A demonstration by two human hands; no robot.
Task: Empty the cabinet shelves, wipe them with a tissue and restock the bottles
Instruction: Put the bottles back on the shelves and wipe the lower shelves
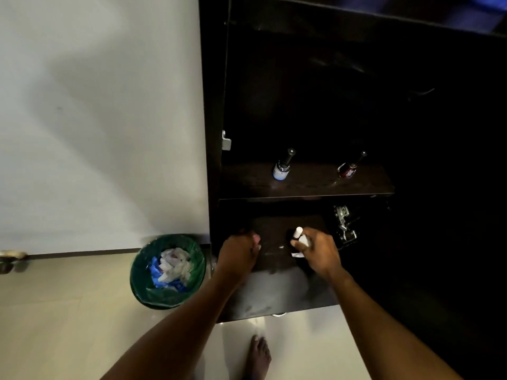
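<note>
Nearest of all, one bare foot (259, 357) stands on the pale floor (68, 311). Farther in and to the right, the right hand (318, 252) has its fingers curled round a small white bottle (299, 235), its cap pointing up and away, just over the lower shelf (274, 294) of the dark cabinet (214, 105). A white scrap shows under its fingers, possibly a tissue. The left hand (239, 252) is over the left part of that shelf with its fingers curled under; in the dim light I cannot tell whether it holds anything. A metal hinge (343, 223) sits just right of the right hand. On the upper shelf (310, 186), farther back, two bottles stand well apart: a blue-and-white bottle (282, 168) at left and a dark red bottle (348, 168) at right, both with dark caps. Left of the cabinet, on the floor by the white wall (96, 105), a green-lined bin (140, 270) holds crumpled white and blue waste.
</note>
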